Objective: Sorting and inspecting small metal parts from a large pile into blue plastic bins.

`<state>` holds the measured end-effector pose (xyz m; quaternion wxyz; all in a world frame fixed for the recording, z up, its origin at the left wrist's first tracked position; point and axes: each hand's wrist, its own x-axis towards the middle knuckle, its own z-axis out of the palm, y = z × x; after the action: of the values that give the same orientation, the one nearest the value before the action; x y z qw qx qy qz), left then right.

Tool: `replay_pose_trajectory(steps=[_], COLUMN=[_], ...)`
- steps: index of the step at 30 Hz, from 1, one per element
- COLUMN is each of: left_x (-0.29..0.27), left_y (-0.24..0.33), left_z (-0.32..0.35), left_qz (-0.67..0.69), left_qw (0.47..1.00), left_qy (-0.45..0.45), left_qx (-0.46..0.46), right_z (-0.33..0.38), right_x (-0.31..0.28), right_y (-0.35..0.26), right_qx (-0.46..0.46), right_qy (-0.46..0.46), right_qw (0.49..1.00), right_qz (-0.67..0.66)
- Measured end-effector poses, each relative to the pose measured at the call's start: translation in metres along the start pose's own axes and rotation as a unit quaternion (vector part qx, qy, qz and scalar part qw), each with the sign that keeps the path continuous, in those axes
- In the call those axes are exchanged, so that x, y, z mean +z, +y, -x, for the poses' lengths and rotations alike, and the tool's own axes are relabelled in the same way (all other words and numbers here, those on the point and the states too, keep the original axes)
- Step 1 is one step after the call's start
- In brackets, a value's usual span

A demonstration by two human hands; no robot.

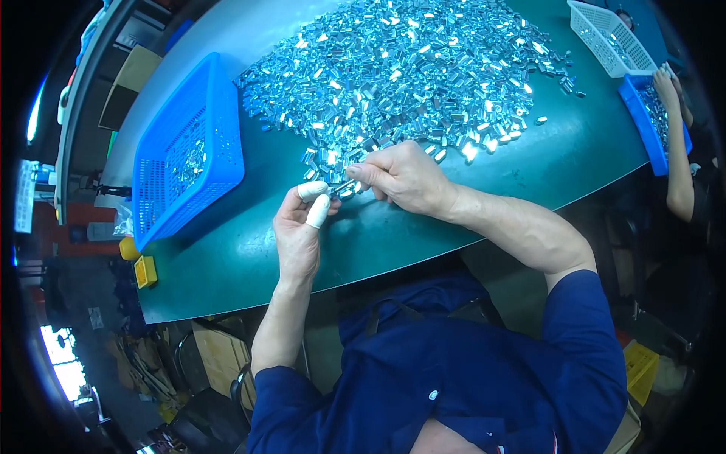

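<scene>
My left hand [296, 238] has white finger cots on its thumb and a finger, which pinch a small shiny metal part [344, 188]. Close beside it on the right, my right hand [408, 178] has thumb and finger closed at the same bright metal; its other fingers are curled under. Whether one part or more lies between the hands is too small to tell. Both hands are just over the near edge of a broad pile of small silvery metal pieces [408, 83], spread on a green tabletop [249, 280].
On the left stands a blue plastic basket [228, 144] with some metal pieces inside. A small yellow box [146, 272] sits at the table's left corner. At the far right are a white basket [641, 60], a blue basket [655, 147] with metal pieces, and another person's hands [667, 89].
</scene>
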<state>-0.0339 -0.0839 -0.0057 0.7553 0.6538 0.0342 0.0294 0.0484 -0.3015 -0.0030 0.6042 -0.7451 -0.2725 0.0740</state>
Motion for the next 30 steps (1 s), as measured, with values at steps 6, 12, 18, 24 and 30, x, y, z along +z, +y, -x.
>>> replay_pose_trajectory(steps=[6, 12, 18, 24, 30], left_x=[0.009, 0.002, 0.007, 0.002, -0.047], left_y=[0.003, -0.014, -0.020, -0.012, 0.063], left_z=[0.000, -0.007, -0.010, -0.006, -0.026], left_qz=[-0.046, -0.004, 0.004, -0.068, -0.378], left_qw=[0.999, 1.000, 1.000, 0.994, 0.870], left_qy=[-0.006, 0.007, 0.011, 0.010, 0.130], left_qx=[0.020, 0.010, 0.023, 0.083, 0.288], right_z=[0.000, 0.000, -0.002, -0.001, -0.004], right_x=[0.002, 0.007, 0.003, 0.001, -0.007], right_y=[0.005, 0.004, 0.007, -0.006, 0.004], right_qx=[0.005, -0.037, -0.076, 0.073, 0.066], right_qy=[-0.055, -0.038, 0.027, -0.063, 0.017], right_qw=[0.998, 0.998, 0.996, 0.995, 0.993], right_qz=[0.027, 0.027, 0.047, -0.020, -0.102])
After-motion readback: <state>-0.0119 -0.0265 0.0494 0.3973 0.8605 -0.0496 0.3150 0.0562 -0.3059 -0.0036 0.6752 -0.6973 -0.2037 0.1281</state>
